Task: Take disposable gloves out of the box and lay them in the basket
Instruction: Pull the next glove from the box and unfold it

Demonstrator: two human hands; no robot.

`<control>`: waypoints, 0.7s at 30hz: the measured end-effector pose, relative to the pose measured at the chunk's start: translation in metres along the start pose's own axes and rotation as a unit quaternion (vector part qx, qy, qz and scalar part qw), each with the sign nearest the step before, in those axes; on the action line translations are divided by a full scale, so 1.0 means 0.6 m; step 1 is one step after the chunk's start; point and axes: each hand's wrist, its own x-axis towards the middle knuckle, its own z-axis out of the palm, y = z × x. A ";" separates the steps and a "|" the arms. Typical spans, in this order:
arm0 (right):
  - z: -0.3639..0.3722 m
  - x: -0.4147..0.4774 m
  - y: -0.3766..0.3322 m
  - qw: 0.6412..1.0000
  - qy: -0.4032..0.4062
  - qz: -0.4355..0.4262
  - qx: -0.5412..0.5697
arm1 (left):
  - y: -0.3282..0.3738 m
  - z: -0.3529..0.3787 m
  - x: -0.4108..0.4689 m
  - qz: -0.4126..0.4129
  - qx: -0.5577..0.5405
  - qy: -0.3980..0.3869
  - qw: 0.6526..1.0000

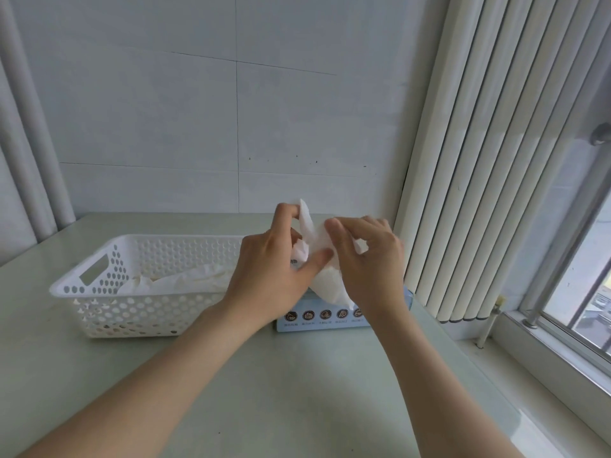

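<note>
A thin white disposable glove point(317, 246) is held up above the light-blue glove box point(325, 320), its lower end still reaching down to the box top. My left hand point(271, 272) pinches the glove's left side between thumb and fingers. My right hand point(367, 259) pinches its right side. Left of the box stands a white perforated plastic basket point(99, 292) with crumpled white gloves point(185, 279) lying inside. My hands hide most of the box top.
Everything rests on a pale green table point(297, 391) against a white tiled wall. White vertical blinds point(479, 193) hang at the right, with a window sill and metal rail point(542, 292) beyond the table's right edge.
</note>
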 end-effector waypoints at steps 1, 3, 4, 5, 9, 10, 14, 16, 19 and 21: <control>0.001 -0.001 0.000 1.000 -0.023 0.001 -0.003 | -0.005 -0.001 0.003 0.000 -0.002 0.015 1.000; 0.000 -0.004 0.003 0.998 -0.062 0.001 -0.013 | -0.017 -0.006 0.008 -0.009 0.006 0.048 0.999; 0.000 -0.006 0.006 0.996 -0.088 0.005 -0.022 | -0.022 -0.008 0.010 -0.020 0.011 0.058 0.998; 0.000 -0.008 0.009 0.992 -0.119 0.009 -0.038 | -0.026 -0.012 0.012 -0.034 0.015 0.062 0.997; 0.010 -0.012 0.018 0.986 -0.120 0.021 -0.110 | -0.044 -0.021 0.022 -0.063 0.041 0.057 0.996; 0.010 -0.010 0.021 0.991 -0.087 0.031 -0.100 | -0.048 -0.023 0.025 -0.065 0.046 0.050 0.996; 0.003 -0.005 0.019 0.991 -0.020 0.093 -0.096 | -0.058 -0.027 0.024 -0.066 0.051 0.018 0.996; 0.001 -0.006 0.018 0.991 0.003 0.102 -0.088 | -0.060 -0.027 0.024 -0.060 0.053 0.021 0.997; -0.003 -0.001 0.006 0.993 0.033 0.116 0.002 | -0.059 -0.028 0.027 -0.075 0.037 0.038 0.996; -0.009 0.004 -0.001 0.987 0.034 0.130 0.086 | -0.052 -0.032 0.028 -0.089 0.019 0.044 0.995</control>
